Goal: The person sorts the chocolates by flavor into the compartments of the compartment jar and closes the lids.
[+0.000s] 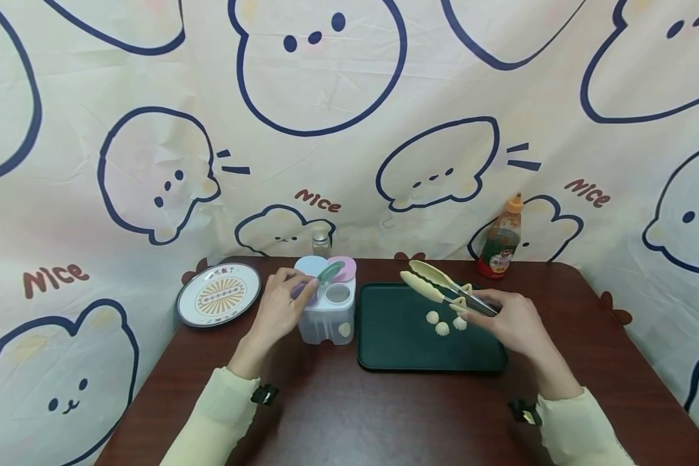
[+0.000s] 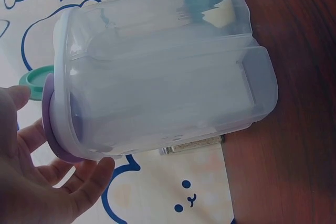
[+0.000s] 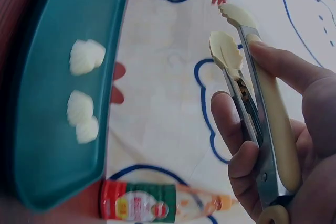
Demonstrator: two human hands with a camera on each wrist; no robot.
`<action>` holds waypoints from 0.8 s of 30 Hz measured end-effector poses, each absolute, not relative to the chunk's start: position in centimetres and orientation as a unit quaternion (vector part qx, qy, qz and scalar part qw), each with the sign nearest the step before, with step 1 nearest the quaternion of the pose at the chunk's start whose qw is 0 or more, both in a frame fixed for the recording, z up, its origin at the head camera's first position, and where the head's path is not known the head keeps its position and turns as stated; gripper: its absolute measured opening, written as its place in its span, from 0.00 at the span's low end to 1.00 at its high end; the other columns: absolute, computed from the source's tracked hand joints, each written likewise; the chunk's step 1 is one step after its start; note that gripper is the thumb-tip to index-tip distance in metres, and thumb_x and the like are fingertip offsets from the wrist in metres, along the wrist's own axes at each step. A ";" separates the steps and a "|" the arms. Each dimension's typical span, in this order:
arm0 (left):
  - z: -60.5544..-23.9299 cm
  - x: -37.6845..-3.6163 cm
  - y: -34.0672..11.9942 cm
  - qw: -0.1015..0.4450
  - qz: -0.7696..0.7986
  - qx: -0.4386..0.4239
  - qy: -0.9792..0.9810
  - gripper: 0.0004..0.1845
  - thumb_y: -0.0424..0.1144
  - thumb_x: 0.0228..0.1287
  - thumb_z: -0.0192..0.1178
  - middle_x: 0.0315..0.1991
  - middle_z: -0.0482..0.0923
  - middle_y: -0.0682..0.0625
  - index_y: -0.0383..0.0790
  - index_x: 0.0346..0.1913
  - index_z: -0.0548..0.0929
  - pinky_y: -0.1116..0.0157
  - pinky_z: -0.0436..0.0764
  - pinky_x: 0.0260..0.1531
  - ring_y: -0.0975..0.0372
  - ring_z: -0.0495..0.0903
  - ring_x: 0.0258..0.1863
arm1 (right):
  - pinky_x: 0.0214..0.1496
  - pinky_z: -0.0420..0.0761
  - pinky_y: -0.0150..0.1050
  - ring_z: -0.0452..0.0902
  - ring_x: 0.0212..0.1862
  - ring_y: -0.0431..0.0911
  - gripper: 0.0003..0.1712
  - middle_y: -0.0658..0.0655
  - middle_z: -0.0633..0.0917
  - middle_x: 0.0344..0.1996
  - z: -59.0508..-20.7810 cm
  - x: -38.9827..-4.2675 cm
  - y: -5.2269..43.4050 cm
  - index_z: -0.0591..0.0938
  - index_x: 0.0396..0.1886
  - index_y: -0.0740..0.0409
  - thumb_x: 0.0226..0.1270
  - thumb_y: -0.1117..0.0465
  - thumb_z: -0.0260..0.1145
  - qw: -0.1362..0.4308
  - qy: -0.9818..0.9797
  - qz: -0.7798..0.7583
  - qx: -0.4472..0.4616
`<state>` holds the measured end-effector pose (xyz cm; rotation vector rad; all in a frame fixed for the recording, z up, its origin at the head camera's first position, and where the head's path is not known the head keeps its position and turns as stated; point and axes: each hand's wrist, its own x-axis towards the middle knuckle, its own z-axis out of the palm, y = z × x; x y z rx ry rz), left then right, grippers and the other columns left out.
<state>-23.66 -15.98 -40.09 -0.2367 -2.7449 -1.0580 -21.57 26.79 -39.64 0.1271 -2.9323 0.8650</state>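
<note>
“Two hands busy?”

“Yes. The right hand (image 1: 509, 320) wraps thumb and fingers round the tongs (image 3: 278, 135), whose tips stand apart.”

“And the left hand (image 1: 282, 303)?”

“Fingers spread and bent round the purple lid (image 2: 47, 111) on the box (image 1: 326, 329), thumb against the tilted green lid (image 1: 331, 272).”

“How do the tongs look?”

“Pale yellow ends and handle, shiny metal arms. From the head, they point to ten o'clock above the tray (image 1: 408, 357), which lies at three o'clock from the box. White lumps (image 1: 442, 329) sit on it.”

“What does only one view give?”

“The head view shows the box's round hole (image 1: 338, 294), at five o'clock on top; the left wrist view doesn't.”
</note>
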 end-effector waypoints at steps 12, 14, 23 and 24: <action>-40.1 -23.7 -16.1 0.089 -0.357 -0.076 -0.927 0.32 0.67 0.71 0.47 0.61 0.71 0.44 0.44 0.55 0.84 0.47 0.70 0.60 0.50 0.66 0.60 | 0.34 0.71 0.37 0.76 0.39 0.50 0.40 0.63 0.87 0.44 -41.7 -21.5 30.5 0.82 0.59 0.58 0.58 0.33 0.70 0.049 -0.965 0.257 0.028; -40.1 -23.7 -16.1 0.092 -0.355 -0.078 -0.927 0.32 0.67 0.72 0.47 0.60 0.71 0.44 0.44 0.55 0.85 0.47 0.70 0.60 0.50 0.66 0.60 | 0.32 0.71 0.37 0.76 0.38 0.50 0.40 0.63 0.87 0.43 -42.0 -21.6 31.1 0.82 0.58 0.59 0.58 0.33 0.70 0.048 -0.965 0.258 0.025; -40.0 -23.6 -16.0 0.092 -0.355 -0.077 -0.927 0.31 0.66 0.72 0.47 0.60 0.71 0.44 0.45 0.55 0.85 0.47 0.70 0.59 0.50 0.66 0.60 | 0.32 0.71 0.37 0.74 0.37 0.49 0.42 0.65 0.87 0.44 -43.5 -21.9 33.1 0.82 0.59 0.61 0.58 0.33 0.70 0.025 -0.966 0.259 0.008; -40.0 -23.5 -16.0 0.092 -0.356 -0.077 -0.927 0.31 0.66 0.72 0.47 0.60 0.71 0.44 0.45 0.55 0.85 0.47 0.70 0.59 0.50 0.66 0.60 | 0.31 0.70 0.38 0.74 0.37 0.49 0.42 0.64 0.87 0.43 -43.7 -21.9 33.3 0.82 0.59 0.62 0.58 0.33 0.70 0.023 -0.966 0.258 0.008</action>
